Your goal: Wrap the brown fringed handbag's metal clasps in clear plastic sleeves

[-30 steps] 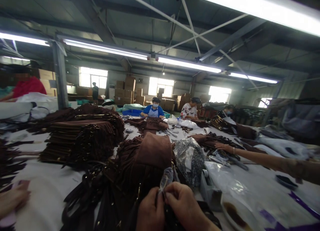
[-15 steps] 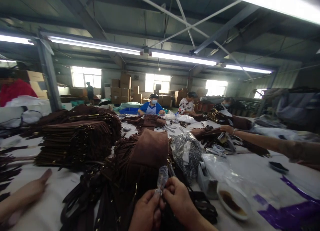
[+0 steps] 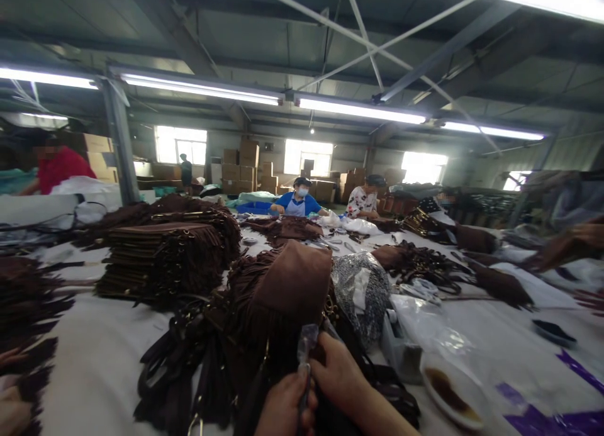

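Note:
My left hand is closed, its thumb pressed on the lower end of a small clear plastic wrapper. A narrow dark piece with a shiny tip runs down through that grip; its kind is unclear. From the right, my right hand pinches at the wrapper's edge, fingertips partly hidden. Just beyond both hands lies a brown fringed suede bag on a heap of others. Dark straps with gold clasps spill from the heap to the left.
A tall stack of brown bags stands left. To the right are a speckled plastic-wrapped bundle, a grey box, a white dish with brown liquid and purple plastic. Co-workers' hands show at both edges.
The view has swung slightly left. My hands stay together at the wrapper, now slightly lower. The co-worker's hand at left has moved onto fringed pieces; the arm at right has drawn back rightward.

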The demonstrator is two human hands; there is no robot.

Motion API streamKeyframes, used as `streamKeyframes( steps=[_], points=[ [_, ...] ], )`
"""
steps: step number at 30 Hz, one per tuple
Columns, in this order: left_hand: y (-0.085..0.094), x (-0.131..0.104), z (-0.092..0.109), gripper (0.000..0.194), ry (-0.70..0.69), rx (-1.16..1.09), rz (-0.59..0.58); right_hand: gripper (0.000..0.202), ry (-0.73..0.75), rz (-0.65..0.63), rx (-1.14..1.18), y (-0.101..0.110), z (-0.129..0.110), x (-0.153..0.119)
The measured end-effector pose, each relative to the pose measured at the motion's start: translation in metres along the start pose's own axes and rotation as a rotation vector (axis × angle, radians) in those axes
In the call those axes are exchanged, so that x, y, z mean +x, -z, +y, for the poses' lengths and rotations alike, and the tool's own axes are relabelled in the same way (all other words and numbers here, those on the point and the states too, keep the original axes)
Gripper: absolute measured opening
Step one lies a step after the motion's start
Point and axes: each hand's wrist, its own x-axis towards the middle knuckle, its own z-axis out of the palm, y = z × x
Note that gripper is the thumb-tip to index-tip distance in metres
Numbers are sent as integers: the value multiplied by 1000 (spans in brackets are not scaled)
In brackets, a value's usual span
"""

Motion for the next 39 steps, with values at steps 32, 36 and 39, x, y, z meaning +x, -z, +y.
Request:
streamKeyframes(
  steps=[32,36,39],
  points=[
    [1,-5,5,49,4,-266,-139,35,-367,-386,1306,-5,11,-35],
    [3,-8,6,42,21,-284,-67,37,-373,-384,1260,-3,12,-37],
    [-5,-11,13,37,36,-334,-105,39,-403,-364,1222,-3,14,-36]
  ],
)
